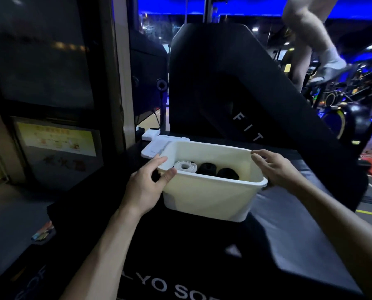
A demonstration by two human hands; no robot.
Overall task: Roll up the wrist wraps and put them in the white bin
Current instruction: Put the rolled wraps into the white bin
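Note:
The white bin (pixel 206 195) stands on a black padded box in the middle of the view. Inside it lie a rolled white wrist wrap (pixel 185 166) and two rolled black wrist wraps (pixel 207 168), the second black roll (pixel 228 173) to the right. My left hand (pixel 146 187) is at the bin's left end, thumb on the near rim and fingers curled by the left rim. My right hand (pixel 276 167) is at the right end, fingers spread over the rim, lower fingers under the lip.
The bin's white lid (pixel 159 146) lies behind its left corner, beside a small white box (pixel 151 134). A tall black padded block (pixel 235 87) rises behind. A dark wall with a poster (pixel 57 139) is on the left. Another person's legs (pixel 310 40) are at the upper right.

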